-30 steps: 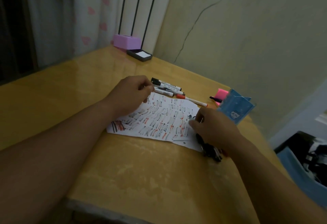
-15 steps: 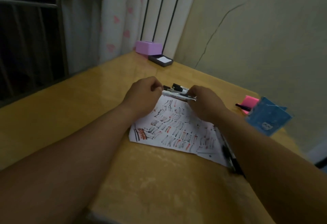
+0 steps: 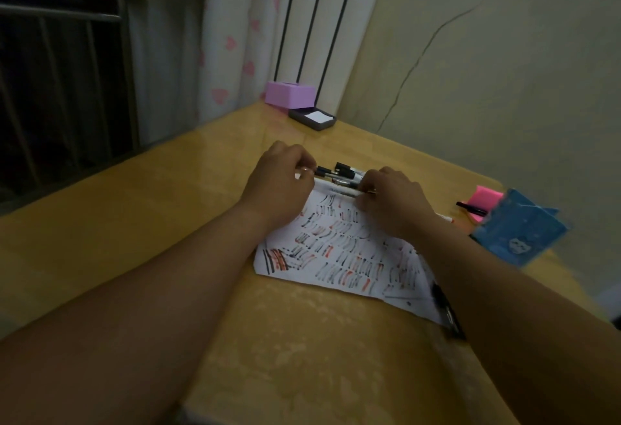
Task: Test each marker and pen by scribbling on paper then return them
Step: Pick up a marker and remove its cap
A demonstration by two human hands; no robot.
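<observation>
A white sheet of paper [image 3: 339, 256], covered in red and black scribbles, lies on the wooden table [image 3: 141, 223]. Several markers [image 3: 342, 174] lie in a bundle along its far edge. My left hand [image 3: 279, 182] pinches the left end of a white marker [image 3: 336, 187], and my right hand [image 3: 393, 202] grips its right end. More dark pens [image 3: 447, 310] lie at the paper's near right corner, partly under my right forearm.
A blue paper pen holder [image 3: 517, 233] stands at the right, with pink sticky notes [image 3: 484, 202] and a black pen [image 3: 470, 208] behind it. A pink box [image 3: 290, 93] and a dark notepad tray [image 3: 312, 118] sit at the far corner by the curtain.
My right hand moved from the paper's near right side up to the far edge and took the other end of the marker. The view swung left and up.
</observation>
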